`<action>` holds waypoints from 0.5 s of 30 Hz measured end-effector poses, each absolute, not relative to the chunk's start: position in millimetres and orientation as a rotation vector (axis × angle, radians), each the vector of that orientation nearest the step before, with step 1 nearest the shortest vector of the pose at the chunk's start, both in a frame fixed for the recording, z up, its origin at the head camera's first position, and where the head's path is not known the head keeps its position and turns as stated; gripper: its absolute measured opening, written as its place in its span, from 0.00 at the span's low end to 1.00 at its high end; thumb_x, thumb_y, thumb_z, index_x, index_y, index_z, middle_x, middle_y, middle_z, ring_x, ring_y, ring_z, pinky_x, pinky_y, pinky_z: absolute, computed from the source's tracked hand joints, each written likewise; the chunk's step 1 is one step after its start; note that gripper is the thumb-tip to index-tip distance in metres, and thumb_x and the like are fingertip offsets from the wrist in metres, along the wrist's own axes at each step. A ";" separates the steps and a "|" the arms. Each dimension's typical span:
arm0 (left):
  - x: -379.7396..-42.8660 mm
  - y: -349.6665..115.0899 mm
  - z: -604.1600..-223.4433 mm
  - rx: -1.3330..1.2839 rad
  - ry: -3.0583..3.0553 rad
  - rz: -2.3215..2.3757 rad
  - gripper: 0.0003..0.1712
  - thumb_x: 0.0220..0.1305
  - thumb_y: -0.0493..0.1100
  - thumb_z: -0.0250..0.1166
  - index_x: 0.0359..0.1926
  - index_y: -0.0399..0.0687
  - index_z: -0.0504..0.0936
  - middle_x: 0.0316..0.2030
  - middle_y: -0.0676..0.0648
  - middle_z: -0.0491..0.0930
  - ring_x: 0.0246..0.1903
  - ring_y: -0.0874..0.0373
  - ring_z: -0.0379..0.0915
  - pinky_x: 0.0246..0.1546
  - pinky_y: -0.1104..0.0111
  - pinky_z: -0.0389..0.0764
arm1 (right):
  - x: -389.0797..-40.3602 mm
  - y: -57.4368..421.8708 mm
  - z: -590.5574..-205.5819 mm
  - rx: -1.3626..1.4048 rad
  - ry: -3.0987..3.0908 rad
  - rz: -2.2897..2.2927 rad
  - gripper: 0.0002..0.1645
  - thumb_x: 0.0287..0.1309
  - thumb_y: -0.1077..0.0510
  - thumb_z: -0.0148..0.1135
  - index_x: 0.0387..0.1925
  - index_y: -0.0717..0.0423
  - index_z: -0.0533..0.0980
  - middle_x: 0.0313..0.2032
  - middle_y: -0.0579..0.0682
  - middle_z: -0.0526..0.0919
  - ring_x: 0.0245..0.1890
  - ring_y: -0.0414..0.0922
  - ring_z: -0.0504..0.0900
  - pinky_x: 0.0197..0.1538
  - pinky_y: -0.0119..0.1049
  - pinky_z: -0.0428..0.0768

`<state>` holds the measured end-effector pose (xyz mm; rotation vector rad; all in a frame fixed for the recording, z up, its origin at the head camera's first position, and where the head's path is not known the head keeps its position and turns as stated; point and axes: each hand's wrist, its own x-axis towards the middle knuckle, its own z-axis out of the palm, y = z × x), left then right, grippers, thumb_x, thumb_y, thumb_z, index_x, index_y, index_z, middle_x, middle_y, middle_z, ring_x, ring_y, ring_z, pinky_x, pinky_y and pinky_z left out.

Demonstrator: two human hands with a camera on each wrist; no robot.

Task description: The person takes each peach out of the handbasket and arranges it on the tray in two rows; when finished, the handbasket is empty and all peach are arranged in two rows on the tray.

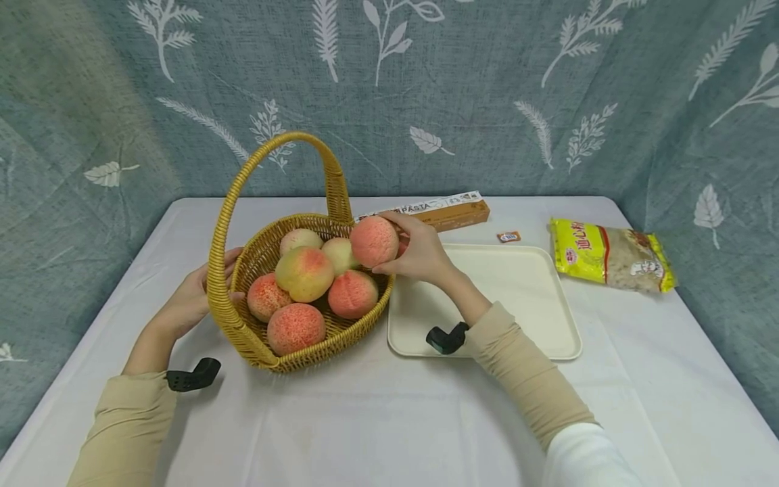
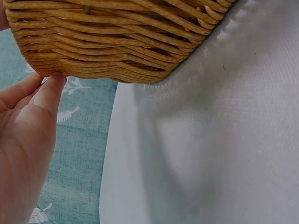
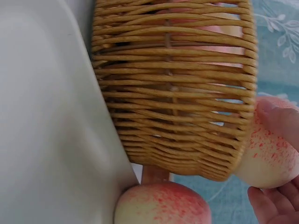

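Observation:
My right hand (image 1: 426, 253) holds a pink peach (image 1: 372, 241) at the right rim of a woven basket (image 1: 353, 339) with a tall arched handle. In the right wrist view, that peach (image 3: 267, 158) sits between thumb and fingers, right at the rim. Several more peaches, such as a yellow-red one (image 1: 304, 274), lie inside the basket. My left hand (image 1: 189, 301) grips the basket's left rim, its thumb on the weave in the left wrist view. Beyond the basket, next to the tray's edge, another peach (image 3: 163, 205) shows; my right hand mostly hides it in the head view.
A cream rectangular tray (image 1: 505, 297) lies right of the basket. Behind it are a long pasta box (image 1: 456, 218) and a small orange packet (image 1: 508, 237). A yellow food bag (image 1: 611, 257) lies at the right. A patterned curtain (image 1: 450, 101) hangs behind the white-covered table (image 1: 377, 419).

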<state>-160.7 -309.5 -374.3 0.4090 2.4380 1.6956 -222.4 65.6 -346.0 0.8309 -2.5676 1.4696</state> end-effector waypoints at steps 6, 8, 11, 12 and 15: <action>-160.9 -309.8 -375.0 0.410 2.455 1.687 0.45 0.63 0.28 0.61 0.74 0.28 0.45 0.70 0.23 0.47 0.63 0.70 0.61 0.52 0.84 0.68 | -221.9 76.9 -340.6 0.738 -2.521 1.616 0.51 0.35 0.68 0.80 0.65 0.63 0.68 0.60 0.61 0.74 0.57 0.55 0.76 0.57 0.38 0.77; -160.8 -310.1 -375.3 0.410 2.462 1.678 0.45 0.63 0.28 0.62 0.74 0.28 0.45 0.70 0.24 0.47 0.64 0.68 0.60 0.53 0.84 0.68 | -221.2 82.1 -339.9 0.721 -2.513 1.606 0.50 0.36 0.67 0.80 0.65 0.63 0.68 0.60 0.61 0.74 0.57 0.54 0.77 0.57 0.37 0.77; -161.1 -310.3 -375.2 0.409 2.468 1.663 0.45 0.64 0.28 0.61 0.74 0.29 0.44 0.70 0.24 0.47 0.67 0.63 0.58 0.54 0.84 0.67 | -220.0 90.7 -339.2 0.705 -2.496 1.592 0.50 0.37 0.68 0.79 0.66 0.64 0.67 0.60 0.61 0.74 0.58 0.54 0.76 0.58 0.38 0.76; -161.2 -310.4 -375.2 0.408 2.469 1.660 0.45 0.64 0.29 0.62 0.74 0.29 0.44 0.70 0.24 0.47 0.67 0.63 0.58 0.54 0.84 0.67 | -220.0 93.8 -339.2 0.700 -2.489 1.589 0.50 0.37 0.69 0.79 0.66 0.64 0.67 0.60 0.62 0.73 0.58 0.55 0.76 0.58 0.38 0.76; -161.6 -310.1 -374.6 0.409 2.472 1.658 0.46 0.64 0.29 0.62 0.74 0.29 0.44 0.70 0.24 0.47 0.67 0.63 0.58 0.54 0.84 0.67 | -219.8 103.0 -338.8 0.678 -2.481 1.573 0.50 0.37 0.70 0.78 0.66 0.66 0.67 0.61 0.62 0.72 0.59 0.55 0.74 0.59 0.39 0.75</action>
